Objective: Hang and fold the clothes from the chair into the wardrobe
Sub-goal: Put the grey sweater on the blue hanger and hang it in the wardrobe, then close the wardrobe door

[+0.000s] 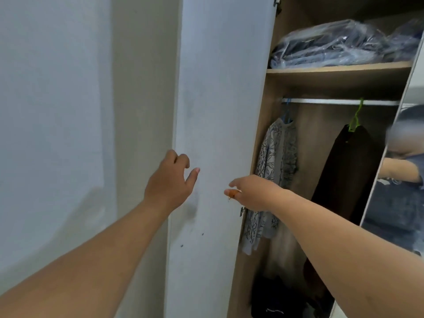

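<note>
The wardrobe stands open, its white left door [220,111] swung outward in front of me. My left hand [171,180] curls its fingers around the door's free edge. My right hand [252,191] reaches toward the door's inner face, pinching a small orange object [232,193] between thumb and fingers. Inside, a patterned grey shirt [273,171] hangs on a blue hanger and a dark garment [344,171] hangs on a green hanger [356,118], both on the metal rail [332,101]. The chair is out of view.
A wooden shelf [337,67] above the rail carries plastic-wrapped dark clothes [332,44]. Dark items [280,299] are piled on the wardrobe floor. A mirrored right door [394,180] reflects a person. A white wall [57,111] lies to the left.
</note>
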